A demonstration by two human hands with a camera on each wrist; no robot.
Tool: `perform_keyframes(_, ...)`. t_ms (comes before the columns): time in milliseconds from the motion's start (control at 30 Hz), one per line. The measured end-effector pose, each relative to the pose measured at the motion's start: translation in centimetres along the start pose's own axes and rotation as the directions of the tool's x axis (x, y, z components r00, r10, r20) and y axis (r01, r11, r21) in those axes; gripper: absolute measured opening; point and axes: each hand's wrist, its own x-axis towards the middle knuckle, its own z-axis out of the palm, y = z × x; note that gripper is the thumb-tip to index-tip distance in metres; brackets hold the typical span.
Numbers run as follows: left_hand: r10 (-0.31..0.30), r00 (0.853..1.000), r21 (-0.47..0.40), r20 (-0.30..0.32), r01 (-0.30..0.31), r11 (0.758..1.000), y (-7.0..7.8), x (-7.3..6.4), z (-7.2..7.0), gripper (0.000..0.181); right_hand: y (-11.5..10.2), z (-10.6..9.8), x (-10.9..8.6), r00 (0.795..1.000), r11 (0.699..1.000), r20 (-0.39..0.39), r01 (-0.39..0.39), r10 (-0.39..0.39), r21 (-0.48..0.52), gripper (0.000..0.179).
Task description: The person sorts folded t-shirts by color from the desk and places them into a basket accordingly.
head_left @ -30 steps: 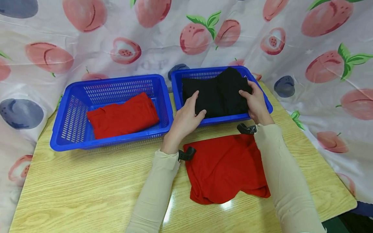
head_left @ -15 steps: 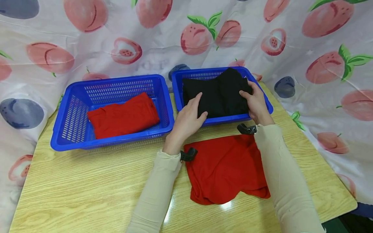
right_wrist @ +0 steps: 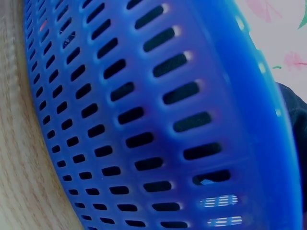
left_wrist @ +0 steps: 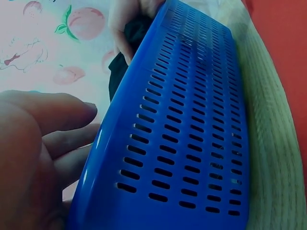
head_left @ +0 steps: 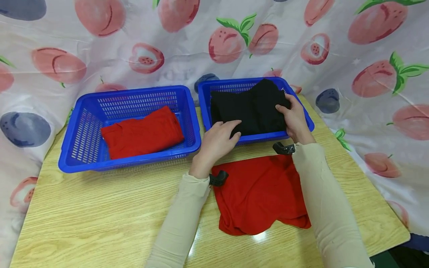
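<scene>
A folded black cloth garment (head_left: pixel 249 109) lies in the right blue basket (head_left: pixel 258 137). My right hand (head_left: pixel 295 117) grips its right end, thumb on top and fingertips hidden behind the cloth. Over the basket's front left corner, my left hand (head_left: pixel 219 139) reaches in with loosely bent fingers, thumb apart, close above the black cloth. In the left wrist view, the thumb (left_wrist: pixel 62 110) and fingers of that hand are right by the rim with nothing between them. The right wrist view is mostly the slotted basket wall (right_wrist: pixel 120 110), with a strip of black cloth (right_wrist: pixel 296 129) past the rim.
A second blue basket (head_left: pixel 134 162) stands on the left with a folded red garment (head_left: pixel 142 134) inside. Another red garment (head_left: pixel 259 197) lies spread on the wooden table (head_left: pixel 100 216) below the forearms. A peach-printed curtain (head_left: pixel 187 41) hangs behind the baskets.
My left hand has shifted slightly right and down, its index finger drawing from straight to bent and pointing right. The right hand and the black garment have stayed in place.
</scene>
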Motion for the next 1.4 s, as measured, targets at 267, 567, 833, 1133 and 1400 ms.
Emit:
perform_keyframes(267, 0.014, 1.0, 0.062, 0.012, -0.015, 0.998, 0.04, 0.06, 0.22, 0.04, -0.16, 0.13, -0.03, 1.0, 1.0, 0.002, -0.015, 0.015, -0.024, 0.041)
perform_keyframes(567, 0.027, 1.0, 0.126, 0.001, -0.027, 0.992, 0.03, 0.06, 0.39, 0.04, -0.28, 0.34, 0.15, 1.0, 0.999, -0.005, -0.031, 0.031, -0.045, 0.042)
perform_keyframes(833, 0.01, 0.997, 0.158, 0.074, -0.022, 0.987, 0.46, 0.02, 0.2, 0.043, -0.28, 0.29, 0.13, 0.999, 0.998, -0.019, -0.031, 0.03, -0.056, 0.042)
perform_keyframes(1133, -0.001, 0.996, 0.144, 0.088, -0.012, 0.99, 0.56, -0.12, 0.3, 0.043, -0.14, 0.15, -0.05, 0.998, 0.995, -0.016, -0.061, 0.06, -0.075, 0.045)
perform_keyframes(1400, 0.001, 0.999, 0.122, 0.043, -0.007, 0.992, 0.38, -0.08, 0.56, 0.042, -0.07, 0.23, 0.08, 0.998, 0.992, -0.016, -0.064, 0.063, -0.112, 0.045)
